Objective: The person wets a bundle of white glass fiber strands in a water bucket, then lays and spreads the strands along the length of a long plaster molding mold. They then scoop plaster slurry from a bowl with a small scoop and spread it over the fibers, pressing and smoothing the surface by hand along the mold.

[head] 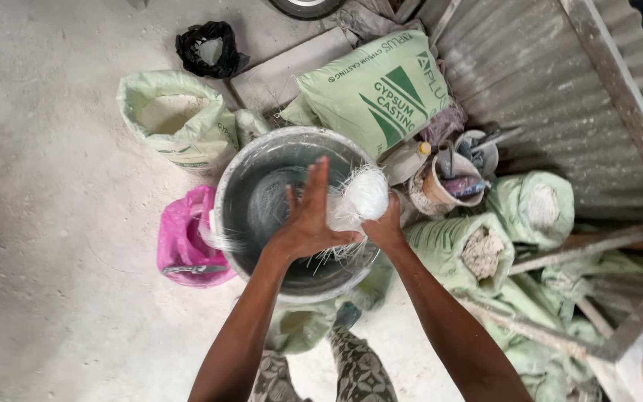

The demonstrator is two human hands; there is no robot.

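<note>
Hands: I see both raised over the grey metal basin (247, 186) — the left hand (308, 219) flat, fingers straight and loose, pressed against a wad of white fibre (359, 197); the right hand (386, 227) cupped beneath that wad, grasping it from behind.
Fibre: a pale, stringy bundle held between the two palms, above the basin's right half, loose strands trailing down toward the rim.
Basin: round, on the dusty concrete floor (53, 298), its inside smeared grey; I cannot tell whether anything lies in the bottom.
Left of basin: a pink plastic bag (184, 238) touching the basin's wall; beyond it an open pale green sack (169, 119) with white powder inside.
Behind basin: a full green sack (373, 93) lying against corrugated metal sheeting (530, 82); a black bag (206, 48) farther back.
Right of basin: a crusted small bucket (448, 186) holding tools — then two opened green sacks (470, 249) showing lumpy white powder.
</note>
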